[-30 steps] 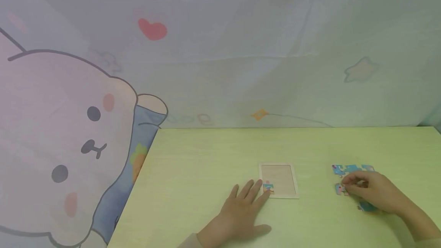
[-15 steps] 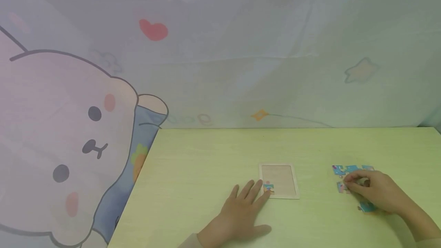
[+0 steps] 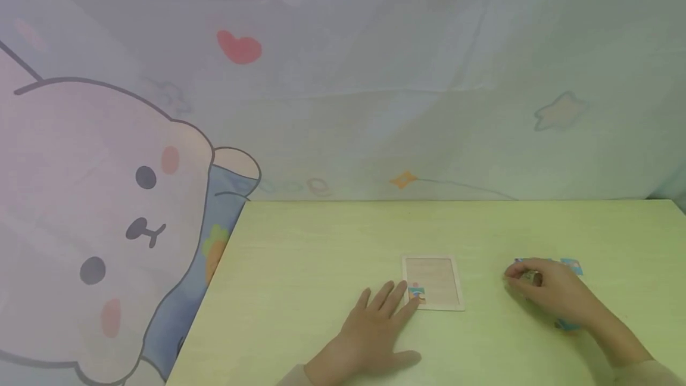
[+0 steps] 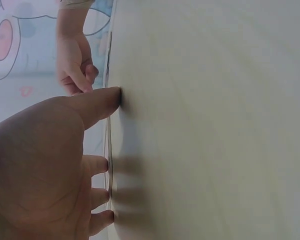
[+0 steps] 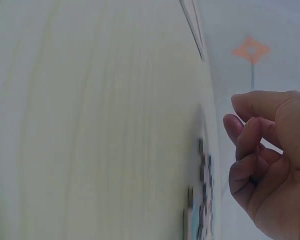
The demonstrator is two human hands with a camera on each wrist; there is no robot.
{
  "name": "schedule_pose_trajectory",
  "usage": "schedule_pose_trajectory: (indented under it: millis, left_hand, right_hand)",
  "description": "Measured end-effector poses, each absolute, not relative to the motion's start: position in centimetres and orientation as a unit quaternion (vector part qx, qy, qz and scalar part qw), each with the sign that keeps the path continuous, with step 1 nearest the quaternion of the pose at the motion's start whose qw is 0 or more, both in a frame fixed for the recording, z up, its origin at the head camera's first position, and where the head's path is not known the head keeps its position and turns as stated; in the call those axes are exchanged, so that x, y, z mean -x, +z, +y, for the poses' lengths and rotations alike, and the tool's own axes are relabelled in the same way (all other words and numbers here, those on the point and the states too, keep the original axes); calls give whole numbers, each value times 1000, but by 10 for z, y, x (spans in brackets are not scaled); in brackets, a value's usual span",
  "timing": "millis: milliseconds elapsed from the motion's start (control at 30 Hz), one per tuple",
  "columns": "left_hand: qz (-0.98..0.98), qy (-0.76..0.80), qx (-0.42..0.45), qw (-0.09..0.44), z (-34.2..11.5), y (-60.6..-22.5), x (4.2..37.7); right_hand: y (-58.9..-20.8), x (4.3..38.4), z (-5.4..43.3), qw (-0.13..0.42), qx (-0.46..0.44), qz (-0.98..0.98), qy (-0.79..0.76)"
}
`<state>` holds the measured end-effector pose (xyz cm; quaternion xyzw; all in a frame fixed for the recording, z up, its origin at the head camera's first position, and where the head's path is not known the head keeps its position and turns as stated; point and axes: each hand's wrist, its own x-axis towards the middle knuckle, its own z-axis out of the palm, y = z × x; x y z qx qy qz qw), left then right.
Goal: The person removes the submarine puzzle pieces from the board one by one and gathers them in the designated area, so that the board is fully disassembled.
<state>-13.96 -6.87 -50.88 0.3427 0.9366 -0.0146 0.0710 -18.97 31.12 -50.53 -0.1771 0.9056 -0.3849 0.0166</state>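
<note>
My left hand point(image 3: 370, 338) lies spread on the table, fingertips at the lower left of a wooden puzzle frame point(image 3: 459, 279). A jigsaw piece point(image 3: 416, 293) sits in the frame's lower left corner, the index fingertip at it. In the left wrist view the left hand point(image 4: 45, 160) has its thumb stretched out. Over the loose pieces on the right is my right hand point(image 3: 552, 290), its fingers bent and thumb near the forefinger. The right wrist view shows this hand point(image 5: 275, 155) above the tabletop; I cannot tell whether a piece is between its fingertips.
Loose jigsaw pieces lie under and around the right hand, among them a blue piece point(image 3: 571, 265) behind it and another blue piece point(image 3: 566, 324) below it. The pale green tabletop point(image 3: 311, 255) ends at a printed cloth point(image 3: 343, 106).
My right hand has shifted left, fingertips now past the loose pieces and the hand covering more of them. The left hand and the frame have stayed put.
</note>
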Motion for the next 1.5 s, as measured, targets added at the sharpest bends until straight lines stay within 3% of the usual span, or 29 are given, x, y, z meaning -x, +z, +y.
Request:
schedule_pose_trajectory:
  millis: [633, 1000, 1500]
  left_hand:
    - [933, -32, -354, 55, -70, -511, 138]
    - [933, -42, -354, 56, -69, -513, 139]
    - [932, -36, -355, 65, -69, -517, 141]
  right_hand:
    - [-506, 204, 219, 84, 194, 890, -405]
    - [-511, 200, 182, 78, 220, 894, -383]
    - [-508, 196, 168, 78, 219, 918, -320]
